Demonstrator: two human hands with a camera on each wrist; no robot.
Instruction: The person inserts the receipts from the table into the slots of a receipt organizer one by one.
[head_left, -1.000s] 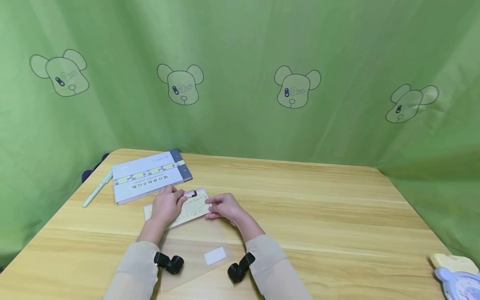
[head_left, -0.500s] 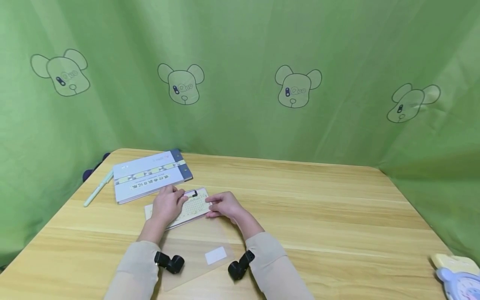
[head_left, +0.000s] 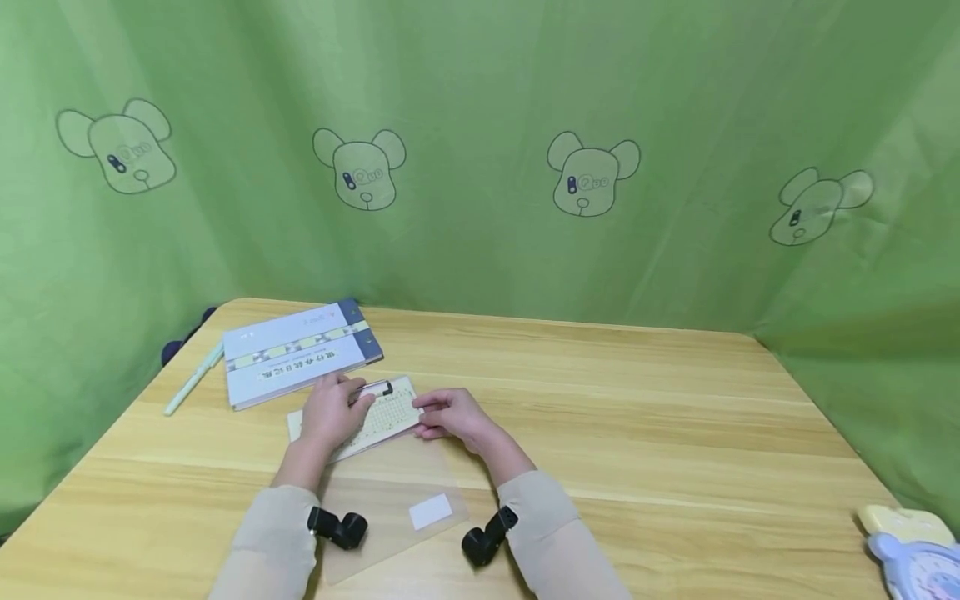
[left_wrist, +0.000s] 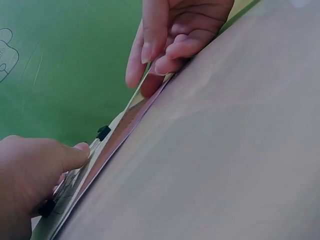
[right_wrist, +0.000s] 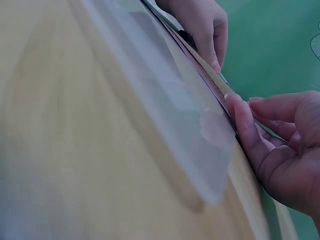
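A small clipboard (head_left: 386, 414) bears cream paper printed with a grid, and a wire clip (head_left: 388, 387) with black ends sits at its far long edge. At that clip, my left hand (head_left: 330, 414) grips with the thumb on top. My right hand (head_left: 452, 415) pinches the paper's right end between thumb and fingers. In the left wrist view the paper (left_wrist: 131, 102) stands a little apart from the purple-edged board (left_wrist: 120, 140) beneath it. The right wrist view shows the right fingertips (right_wrist: 241, 107) at the paper's edge.
Just nearer to me lies a translucent sheet folder (head_left: 382, 517) with a white label (head_left: 431, 511). Behind the clipboard lies a blue account book (head_left: 292, 350), with a pale green pen (head_left: 193, 379) beside it. A blue bear-shaped item (head_left: 918, 567) stands at the table's right edge.
The purple strip along the clipboard's far edge has gone out of sight behind the paper. My right hand has shifted slightly toward me and right, its pinch kept. The left hand stays at the clip.
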